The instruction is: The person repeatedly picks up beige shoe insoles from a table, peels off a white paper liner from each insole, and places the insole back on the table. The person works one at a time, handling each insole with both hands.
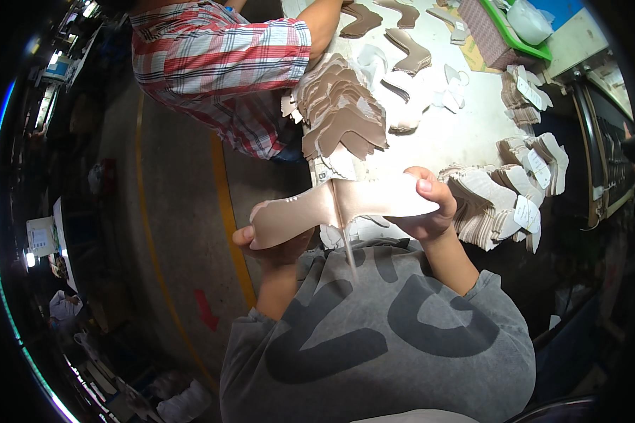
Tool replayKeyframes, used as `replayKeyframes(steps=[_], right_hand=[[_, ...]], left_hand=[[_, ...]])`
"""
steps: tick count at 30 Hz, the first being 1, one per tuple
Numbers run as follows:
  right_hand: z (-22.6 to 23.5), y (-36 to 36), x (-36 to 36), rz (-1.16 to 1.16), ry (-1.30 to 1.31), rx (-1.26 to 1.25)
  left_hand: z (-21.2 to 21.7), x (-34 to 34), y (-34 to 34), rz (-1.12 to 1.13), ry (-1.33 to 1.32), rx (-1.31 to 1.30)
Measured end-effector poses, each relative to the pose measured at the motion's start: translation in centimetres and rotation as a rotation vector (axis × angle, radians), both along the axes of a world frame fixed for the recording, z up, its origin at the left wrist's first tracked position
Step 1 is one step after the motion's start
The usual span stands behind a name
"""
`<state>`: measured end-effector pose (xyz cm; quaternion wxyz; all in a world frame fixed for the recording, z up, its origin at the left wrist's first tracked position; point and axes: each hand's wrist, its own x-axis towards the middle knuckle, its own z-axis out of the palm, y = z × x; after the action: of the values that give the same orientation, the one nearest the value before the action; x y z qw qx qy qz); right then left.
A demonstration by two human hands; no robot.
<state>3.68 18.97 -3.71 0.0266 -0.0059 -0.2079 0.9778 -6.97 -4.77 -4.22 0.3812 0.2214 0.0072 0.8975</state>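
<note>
A pale beige, shoe-upper-shaped cut piece is stretched between my hands in front of my chest. A darker seam or fold line runs down its middle, and a thin pale strip trails below it. My left hand grips the left end, thumb on top and the other fingers mostly hidden beneath. At the right end, my right hand is closed on the piece with its thumb over the upper face. Just beyond it, a heap of brown cut pieces lies on the white table.
Bundled stacks of pale pieces with paper tags stand at the table's right. Single brown pieces lie farther back, near a green tray. A co-worker in a checked shirt reaches over the far left edge. Yellow lines mark the floor.
</note>
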Motion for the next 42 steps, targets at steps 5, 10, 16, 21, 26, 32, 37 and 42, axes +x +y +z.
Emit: replayKeyframes(steps=[5, 10, 16, 21, 26, 32, 37, 42], right_hand=[[2.2, 3.1, 1.2, -0.192, -0.016, -0.044], [5.6, 8.6, 3.7, -0.570, 0.221, -0.170], [6.1, 9.3, 5.0, -0.562, 0.190, 0.183], [4.7, 7.5, 3.4, -0.532, -0.015, 0.113], [4.4, 6.8, 2.9, -0.412, 0.144, 0.117], [4.3, 6.3, 3.5, -0.353, -0.056, 0.444], [3.5, 4.6, 2.4, -0.242, 0.092, 0.727], [-3.4, 3.0, -5.3, -0.235, -0.102, 1.011]], left_hand=[[-1.4, -1.0, -3.2, 0.040, -0.113, 0.243], [-0.4, -3.1, -8.8, 0.228, 0.051, 0.110], [-1.9, -4.5, -5.2, 0.353, 0.301, -0.722], [-2.2, -6.6, 4.0, 0.267, 0.672, -0.905], [-2.4, -9.5, 8.1, 0.390, 1.000, -0.793], [-8.0, -10.8, 6.3, 0.483, 1.275, -1.635], [-10.1, -8.1, 3.5, 0.394, 1.019, -1.954], [-8.8, -3.8, 1.2, 0.300, 1.061, -2.002]])
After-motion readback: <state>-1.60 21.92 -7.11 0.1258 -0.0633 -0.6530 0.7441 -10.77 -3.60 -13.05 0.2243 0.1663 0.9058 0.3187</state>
